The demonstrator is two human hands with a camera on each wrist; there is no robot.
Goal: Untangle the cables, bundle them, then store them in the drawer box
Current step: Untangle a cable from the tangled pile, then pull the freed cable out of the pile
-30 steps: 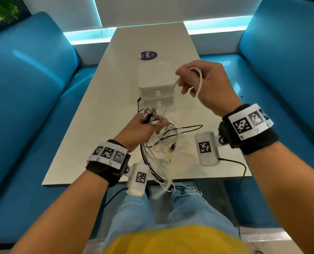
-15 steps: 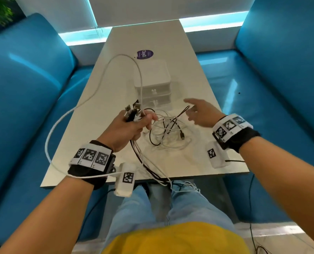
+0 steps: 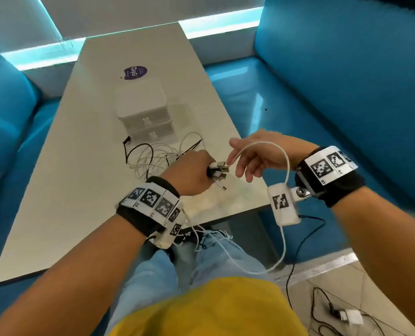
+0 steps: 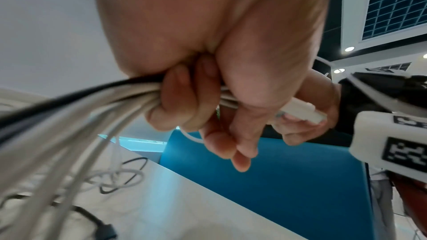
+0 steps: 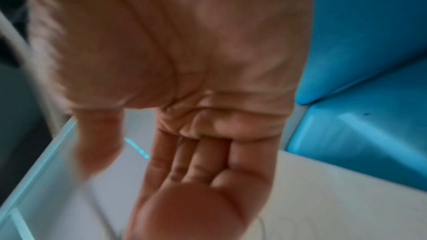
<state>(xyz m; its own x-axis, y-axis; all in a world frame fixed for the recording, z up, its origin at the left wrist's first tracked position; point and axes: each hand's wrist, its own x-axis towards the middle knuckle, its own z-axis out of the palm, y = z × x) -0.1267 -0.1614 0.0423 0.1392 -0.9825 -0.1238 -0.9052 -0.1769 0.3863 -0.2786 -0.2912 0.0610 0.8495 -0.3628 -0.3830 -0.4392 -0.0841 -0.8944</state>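
Note:
My left hand (image 3: 192,170) grips a bunch of cable ends, and their plugs (image 3: 219,169) stick out to the right of the fist. In the left wrist view several white cables and one black cable (image 4: 69,101) run out of that left hand (image 4: 184,101). My right hand (image 3: 250,156) is just right of the plugs with its fingers (image 5: 208,161) straight. A white cable (image 3: 285,163) loops past its thumb, over the wrist and down to my lap. More tangled cables (image 3: 153,156) lie on the table in front of the white drawer box (image 3: 141,105), whose drawers are closed.
The pale table (image 3: 68,190) runs between two blue sofas (image 3: 347,81). A purple sticker (image 3: 135,72) lies behind the box. On the floor at the lower right sit a white charger (image 3: 350,317) and black wires.
The right hand let go of the raised white cable, dipped toward the tangle, then came beside the left hand's plugs. The white cable swung left, now loops over the right wrist.

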